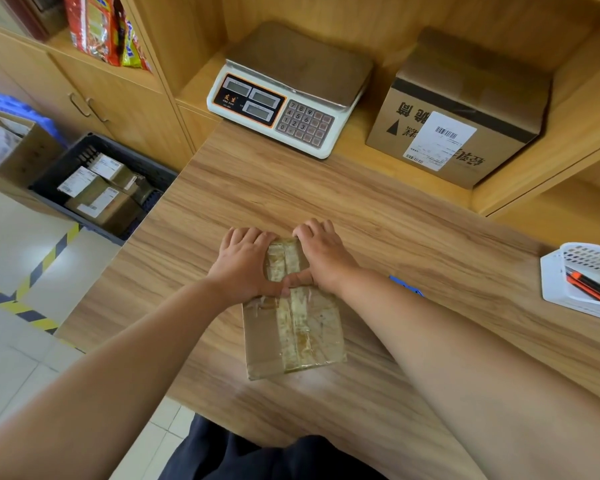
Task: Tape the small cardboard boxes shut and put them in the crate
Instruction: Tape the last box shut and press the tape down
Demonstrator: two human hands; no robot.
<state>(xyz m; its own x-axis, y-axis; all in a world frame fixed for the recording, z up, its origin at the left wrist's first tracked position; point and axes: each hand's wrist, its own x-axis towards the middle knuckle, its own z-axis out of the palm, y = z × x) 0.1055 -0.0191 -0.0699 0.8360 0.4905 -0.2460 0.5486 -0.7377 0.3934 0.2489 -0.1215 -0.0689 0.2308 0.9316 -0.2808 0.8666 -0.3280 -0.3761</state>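
A small flat cardboard box lies on the wooden table, with clear tape running along its top seam. My left hand lies over the box's far left corner, fingers bent over the far edge. My right hand covers the far right corner the same way. The two thumbs meet on the taped seam in the middle of the lid. A dark plastic crate stands on the floor to the left of the table and holds several taped, labelled boxes.
An electronic scale and a large labelled carton stand on the shelf behind the table. A white basket with pens sits at the right edge. A blue object shows behind my right forearm. An open carton stands beside the crate.
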